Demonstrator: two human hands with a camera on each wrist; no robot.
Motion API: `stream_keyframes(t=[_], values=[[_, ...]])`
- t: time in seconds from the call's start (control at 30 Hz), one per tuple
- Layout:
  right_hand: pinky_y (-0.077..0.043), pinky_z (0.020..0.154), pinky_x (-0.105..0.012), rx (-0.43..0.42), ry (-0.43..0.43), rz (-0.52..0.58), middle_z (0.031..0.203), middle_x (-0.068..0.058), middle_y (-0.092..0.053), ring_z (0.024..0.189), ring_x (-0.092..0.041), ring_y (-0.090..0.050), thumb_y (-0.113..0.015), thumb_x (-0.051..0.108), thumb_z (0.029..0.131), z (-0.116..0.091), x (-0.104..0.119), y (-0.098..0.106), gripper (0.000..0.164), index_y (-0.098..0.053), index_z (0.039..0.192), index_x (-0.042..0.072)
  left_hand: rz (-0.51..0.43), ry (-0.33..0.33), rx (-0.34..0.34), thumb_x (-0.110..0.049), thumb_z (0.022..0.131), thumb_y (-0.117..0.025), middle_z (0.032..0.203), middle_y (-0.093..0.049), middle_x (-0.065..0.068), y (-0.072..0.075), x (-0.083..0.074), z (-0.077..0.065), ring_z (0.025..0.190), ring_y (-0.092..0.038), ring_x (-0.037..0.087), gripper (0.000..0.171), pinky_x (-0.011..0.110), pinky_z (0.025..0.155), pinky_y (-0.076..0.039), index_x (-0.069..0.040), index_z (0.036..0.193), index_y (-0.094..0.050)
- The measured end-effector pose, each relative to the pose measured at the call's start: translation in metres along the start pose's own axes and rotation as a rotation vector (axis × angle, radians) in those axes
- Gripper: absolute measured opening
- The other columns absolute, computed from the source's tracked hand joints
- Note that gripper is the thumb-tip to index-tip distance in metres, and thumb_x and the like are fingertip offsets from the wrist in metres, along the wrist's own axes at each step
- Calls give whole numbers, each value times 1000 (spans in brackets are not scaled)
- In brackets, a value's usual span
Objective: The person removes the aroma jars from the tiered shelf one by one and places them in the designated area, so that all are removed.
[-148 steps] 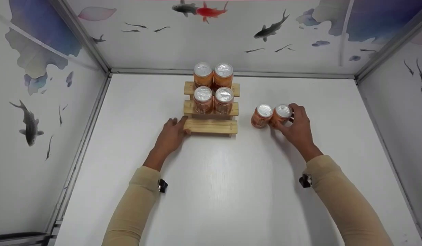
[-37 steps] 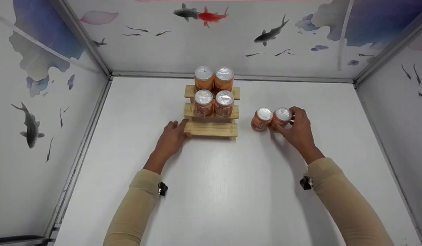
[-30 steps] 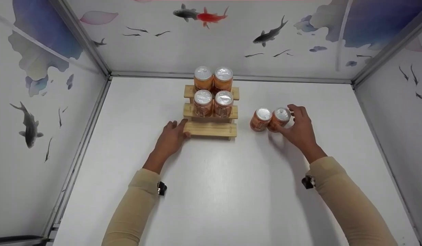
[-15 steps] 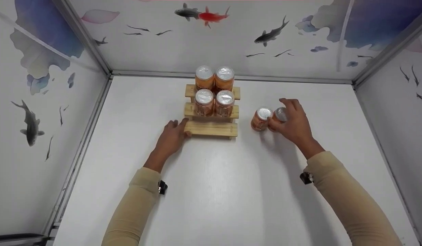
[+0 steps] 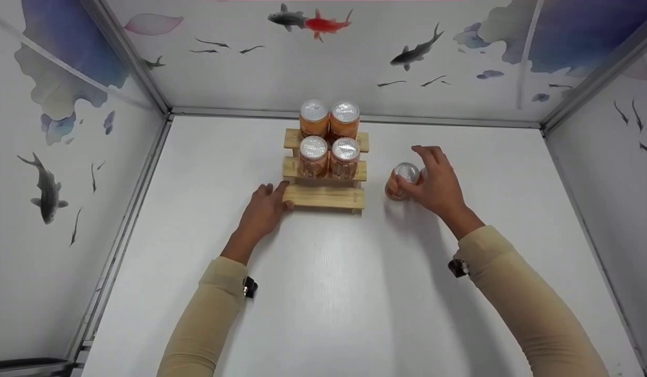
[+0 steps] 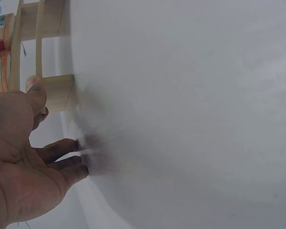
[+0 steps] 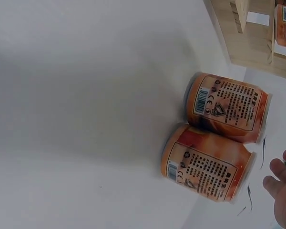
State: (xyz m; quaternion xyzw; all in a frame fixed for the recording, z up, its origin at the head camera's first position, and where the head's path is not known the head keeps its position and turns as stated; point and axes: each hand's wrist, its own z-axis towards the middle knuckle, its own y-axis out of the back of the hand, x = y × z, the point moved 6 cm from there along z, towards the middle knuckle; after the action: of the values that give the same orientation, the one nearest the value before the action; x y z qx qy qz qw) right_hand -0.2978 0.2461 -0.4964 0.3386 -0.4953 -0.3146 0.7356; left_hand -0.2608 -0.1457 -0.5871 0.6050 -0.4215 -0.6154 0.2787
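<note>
In the head view my left hand (image 5: 263, 212) pinches the left end of the lowest step of a three-tier wooden rack (image 5: 326, 198) between thumb and finger. Its other fingers reach down to the table, as the left wrist view shows. My right hand (image 5: 438, 186) is raised over two orange cans right of the rack, fingers spread and clear of them. The nearer-to-rack can (image 7: 226, 105) and the outer can (image 7: 207, 164) stand upright side by side. In the head view, the hand hides nearly all of the outer can.
Two orange cans (image 5: 313, 157) stand on the middle step and two more (image 5: 345, 120) on the top step. The white table (image 5: 323, 293) is bounded by a back wall (image 5: 213, 78) and side walls printed with fish, edged in metal rails.
My right hand has let go of the outer can, lifted, and moved left over the pair. My left hand keeps its place on the rack, and the cans stay where they were.
</note>
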Motion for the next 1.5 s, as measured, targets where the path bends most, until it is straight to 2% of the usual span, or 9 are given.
stream_keyframes(t=[0.33,0.4,0.57,0.73,0.83,0.9,0.97,1.27,1.5], values=[[-54,114,-63,26,16,55,152,-20,-57,138,-42,-62,-86,40,96,7,26,-16,77,-54,159,8,8,34,27,-44,114,-58,165,-46,39,-1,0,2,153,-49,53,65,63,121,-48,-18,171,-42],[-56,112,-60,29,36,67,152,-20,-57,132,-42,-66,-86,39,96,8,32,-18,78,-54,159,7,10,38,28,-44,115,-58,165,-46,38,-2,0,2,153,-49,53,64,62,122,-48,-18,171,-42],[-57,111,-58,30,88,67,150,-21,-59,127,-41,-68,-86,38,97,11,46,-25,78,-54,159,5,12,40,30,-44,115,-57,166,-45,38,-2,2,2,154,-47,52,64,62,122,-48,-18,172,-41],[-59,107,-57,50,96,50,151,-19,-58,120,-40,-70,-86,41,97,14,59,-31,79,-53,160,6,0,42,42,-43,115,-58,167,-43,38,-1,1,1,156,-45,54,65,63,123,-46,-19,172,-40],[-59,107,-58,69,87,52,153,-18,-57,123,-40,-70,-86,43,97,16,65,-35,81,-51,161,7,-7,41,41,-42,115,-58,167,-42,38,-1,1,0,157,-43,55,65,64,124,-46,-19,172,-40],[-57,111,-59,78,87,62,154,-18,-57,134,-41,-66,-86,42,97,17,69,-37,82,-51,162,6,-10,41,39,-42,115,-58,167,-42,39,-1,1,0,158,-42,55,64,65,125,-44,-18,172,-40],[-56,111,-60,85,93,77,154,-19,-57,136,-40,-65,-86,40,97,18,72,-40,83,-50,162,5,-10,44,38,-41,115,-58,168,-41,39,-1,1,-1,159,-40,55,64,67,125,-42,-18,172,-40],[-55,113,-59,75,124,142,149,-23,-60,136,-41,-64,-87,38,98,22,87,-52,82,-49,160,1,13,30,36,-39,115,-60,167,-42,38,-1,1,0,157,-43,55,65,64,125,-44,-18,172,-39],[-59,109,-56,50,125,221,143,-22,-64,131,-41,-67,-88,39,97,26,95,-59,82,-50,159,1,23,28,37,-38,116,-58,167,-43,37,-2,2,1,157,-44,55,63,64,125,-44,-18,173,-39]])
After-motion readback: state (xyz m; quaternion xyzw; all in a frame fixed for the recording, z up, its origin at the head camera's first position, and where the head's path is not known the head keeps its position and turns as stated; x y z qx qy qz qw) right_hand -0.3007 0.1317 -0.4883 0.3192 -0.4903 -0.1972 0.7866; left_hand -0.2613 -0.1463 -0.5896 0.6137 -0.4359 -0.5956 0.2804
